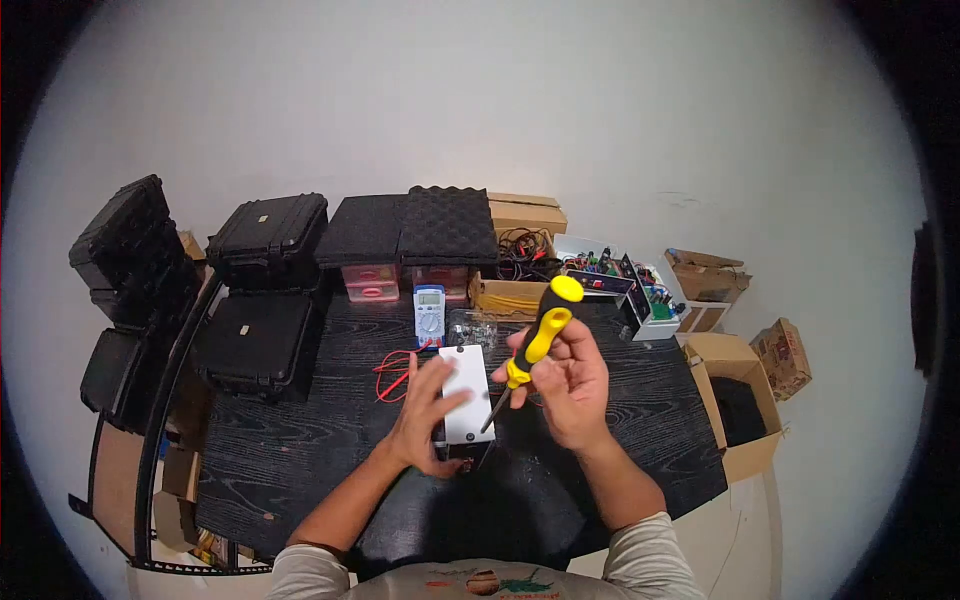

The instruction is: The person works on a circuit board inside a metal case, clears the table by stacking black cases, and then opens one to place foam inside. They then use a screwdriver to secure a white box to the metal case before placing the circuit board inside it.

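My right hand (573, 392) grips a black-and-yellow screwdriver (545, 335), its handle tilted up and its dark shaft slanting down to the left. The tip is close to the lower right corner of a white-topped box (467, 395). Dark round screws show near the top and bottom ends of that white face. My left hand (422, 415) is at the box's left side, fingers spread and overlapping the white panel, thumb low by the near end. Behind the box lies a blue-and-white digital multimeter (430, 314), with red test leads (392, 376) to its lower left.
Small loose parts in clear plastic (473, 328) lie behind the box. Black hard cases (262, 340) are stacked left. Foam sheets (448, 222) top small drawers (370, 283). A cable-filled carton (525, 262) and white housings with circuit boards (655, 305) stand back right. An open carton (745, 455) stands right.
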Demonstrator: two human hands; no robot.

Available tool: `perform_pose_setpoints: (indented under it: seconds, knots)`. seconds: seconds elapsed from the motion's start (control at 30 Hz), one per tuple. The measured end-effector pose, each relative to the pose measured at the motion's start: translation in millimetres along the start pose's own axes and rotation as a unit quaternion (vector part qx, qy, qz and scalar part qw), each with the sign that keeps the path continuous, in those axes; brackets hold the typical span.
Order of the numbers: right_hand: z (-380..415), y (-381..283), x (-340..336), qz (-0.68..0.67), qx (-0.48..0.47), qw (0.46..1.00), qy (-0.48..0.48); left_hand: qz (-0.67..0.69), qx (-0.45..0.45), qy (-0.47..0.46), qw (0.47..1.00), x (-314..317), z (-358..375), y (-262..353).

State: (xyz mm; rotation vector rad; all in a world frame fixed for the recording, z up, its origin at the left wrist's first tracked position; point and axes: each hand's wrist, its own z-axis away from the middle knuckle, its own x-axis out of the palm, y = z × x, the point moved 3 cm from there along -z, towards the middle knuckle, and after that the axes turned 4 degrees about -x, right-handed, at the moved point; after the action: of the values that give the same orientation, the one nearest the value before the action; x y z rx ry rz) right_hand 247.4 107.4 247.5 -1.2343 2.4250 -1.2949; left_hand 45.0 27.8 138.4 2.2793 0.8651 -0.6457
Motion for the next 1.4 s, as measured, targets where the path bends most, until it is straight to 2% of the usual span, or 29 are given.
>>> perform_pose_setpoints:
  seconds: [0.03, 0.17, 0.27, 0.53, 0.83, 1.03, 1.33, 1.4]
  knots:
    - [2, 3, 0, -0.009, 0.001, 1.0, -0.012, -0.039, 0.015, -0.047, 0.998, -5, -3, 7]
    - [4, 6, 3, -0.029, -0.011, 0.999, -0.034, 0.12, -0.038, -0.009, 0.992, 8, -6, 7]
    - [5, 9, 7, -0.041, -0.021, 0.998, -0.052, 0.062, -0.028, -0.012, 0.998, 8, -2, 8]
    - [12, 20, 20, -0.02, 0.015, 0.998, -0.06, 0.08, -0.023, -0.028, 0.996, 2, -6, 14]
    - [13, 15, 18, -0.023, -0.031, 0.992, -0.116, 0.099, -0.03, -0.023, 0.994, 3, -4, 13]
    - [10, 11, 19, -0.009, 0.015, 0.994, -0.109, 0.087, -0.031, -0.031, 0.995, 5, -5, 14]
    - [8, 10, 18, -0.098, 0.055, 0.989, -0.1, 0.064, -0.019, -0.042, 0.997, 3, -14, 20]
    - [9, 14, 21, -0.088, 0.026, 0.991, -0.095, 0.066, -0.02, -0.042, 0.997, 6, -12, 18]
